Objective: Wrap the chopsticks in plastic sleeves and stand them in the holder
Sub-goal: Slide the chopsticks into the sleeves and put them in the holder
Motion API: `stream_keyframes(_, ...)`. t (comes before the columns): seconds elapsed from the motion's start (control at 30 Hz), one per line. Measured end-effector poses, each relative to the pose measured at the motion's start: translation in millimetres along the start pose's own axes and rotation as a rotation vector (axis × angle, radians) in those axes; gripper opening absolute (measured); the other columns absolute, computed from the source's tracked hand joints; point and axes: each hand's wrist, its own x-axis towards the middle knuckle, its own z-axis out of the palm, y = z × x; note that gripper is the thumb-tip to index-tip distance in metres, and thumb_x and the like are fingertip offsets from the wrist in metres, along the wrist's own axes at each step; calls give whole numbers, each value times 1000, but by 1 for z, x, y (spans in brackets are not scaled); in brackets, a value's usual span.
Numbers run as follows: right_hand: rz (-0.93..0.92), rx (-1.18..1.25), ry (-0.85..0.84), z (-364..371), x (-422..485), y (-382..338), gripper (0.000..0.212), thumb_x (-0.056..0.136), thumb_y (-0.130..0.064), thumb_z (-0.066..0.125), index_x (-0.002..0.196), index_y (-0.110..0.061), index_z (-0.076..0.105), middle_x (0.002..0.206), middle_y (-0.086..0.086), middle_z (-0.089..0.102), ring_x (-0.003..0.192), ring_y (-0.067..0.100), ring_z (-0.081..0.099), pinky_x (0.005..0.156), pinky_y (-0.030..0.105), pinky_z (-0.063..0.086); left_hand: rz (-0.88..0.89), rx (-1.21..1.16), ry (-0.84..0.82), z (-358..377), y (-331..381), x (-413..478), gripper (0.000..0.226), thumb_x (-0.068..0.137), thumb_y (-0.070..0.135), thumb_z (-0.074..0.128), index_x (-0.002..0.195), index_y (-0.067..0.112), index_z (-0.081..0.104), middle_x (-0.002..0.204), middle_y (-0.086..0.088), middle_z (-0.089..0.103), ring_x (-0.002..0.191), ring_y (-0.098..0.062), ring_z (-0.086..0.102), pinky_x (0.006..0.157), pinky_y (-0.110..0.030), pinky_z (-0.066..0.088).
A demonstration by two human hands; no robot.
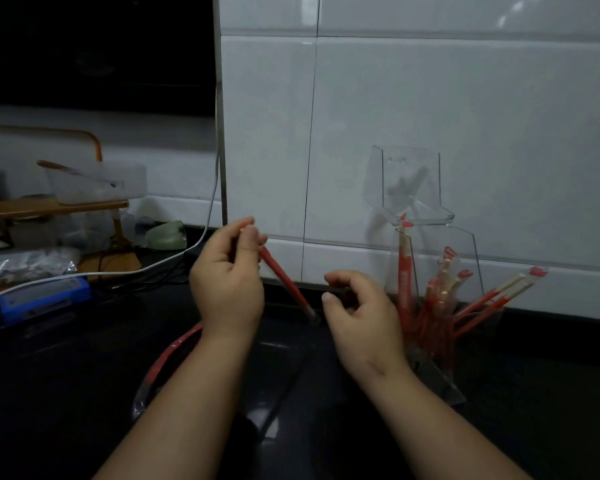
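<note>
Left grip: your left hand (227, 282) is clamped on the sleeved chopsticks (284, 284), top end.
Right grip: your right hand (361, 320) is curled beside the lower tip; hold unclear.
Holder (466, 244): wrapped pairs (404, 271) inside.

You have two hands up, left hand (227, 282) and right hand (361, 320); one red sleeved pair (284, 282) at centre; one clear holder (411, 202) centre right, its bunched pairs (430, 317) uncountable.

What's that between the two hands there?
A red plastic sleeve: the left hand pinches its top, and it slants down toward the right hand, over the dark counter. The head view shows it.
</note>
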Motion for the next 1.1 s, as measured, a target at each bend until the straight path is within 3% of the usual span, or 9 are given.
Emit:
stream_keyframes(0.07, -12, -136, -89, 0, -1, 0, 32, 88, -20, 67, 120, -25, 65, 113, -14, 60, 112, 11, 55, 98, 29, 45, -53, -56, 76, -1, -1, 4, 13, 101, 19, 56, 104, 21, 68, 85, 3, 72, 77, -3, 67, 66, -16, 52)
stream_keyframes(0.13, 27, -208, -192, 0, -2, -2, 35, 91, -31, 63, 126, -27, 62, 116, -11, 63, 113, 12, 54, 99, 29, 44, -147, -122, 133, -2, -5, 9, 11, 101, 18, 56, 99, 23, 66, 78, 2, 72, 70, -7, 64, 61, -18, 52)
stream_keyframes(0.27, 83, -261, -295, 0, -4, -2, 16, 94, -42, 56, 88, -30, 65, 76, -9, 64, 76, 13, 61, 73, 34, 52, -316, -203, 202, -2, -18, 18, 9, 101, 20, 56, 96, 20, 64, 80, -4, 74, 63, -13, 59, 54, -22, 50)
stream_keyframes(0.4, 98, -133, -229, -3, -1, -4, 14, 90, -42, 64, 83, -30, 67, 70, -10, 62, 70, 2, 58, 61, 19, 45, -420, -256, 251, -3, -24, 21, 17, 101, 24, 55, 93, 14, 67, 75, -3, 67, 51, -6, 49, 46, -19, 41)
stream_keyframes(0.6, 47, -165, -203, -4, 2, -2, 12, 91, -31, 62, 86, -26, 72, 84, -11, 67, 83, 6, 60, 77, 28, 48, -423, -228, 280, -4, -28, 23, 30, 95, 27, 67, 71, 15, 54, 51, 4, 44, 46, -10, 37, 46, -24, 35)
stream_keyframes(0.77, 72, -210, -337, 2, -3, -2, 8, 86, -37, 68, 94, -33, 68, 89, -13, 63, 80, 2, 57, 78, 24, 48, -437, -352, 249, -1, -26, 24, 32, 99, 26, 61, 71, 14, 50, 47, 6, 43, 43, -9, 38, 43, -21, 33)
stream_keyframes(0.87, 26, -254, -256, 1, -2, -1, 23, 85, -34, 70, 106, -32, 63, 104, -14, 52, 96, 7, 54, 87, 25, 45, -433, -388, 227, -1, -24, 23, 32, 101, 26, 56, 71, 14, 53, 48, 7, 43, 45, -7, 40, 43, -20, 34)
stream_keyframes(0.97, -5, -286, -173, -2, -2, -2, 21, 85, -35, 70, 102, -32, 58, 104, -12, 49, 99, 11, 53, 88, 28, 44, -445, -378, 225, -1, -23, 23, 29, 102, 29, 54, 79, 13, 58, 51, 5, 44, 47, -7, 40, 44, -21, 34)
stream_keyframes(1.1, 3, -341, -234, -3, -4, -7, 21, 91, -43, 61, 109, -32, 63, 106, -14, 56, 99, 8, 55, 88, 28, 47, -449, -349, 190, -1, -24, 21, 28, 102, 31, 53, 81, 14, 60, 50, 4, 44, 47, -9, 40, 45, -22, 35)
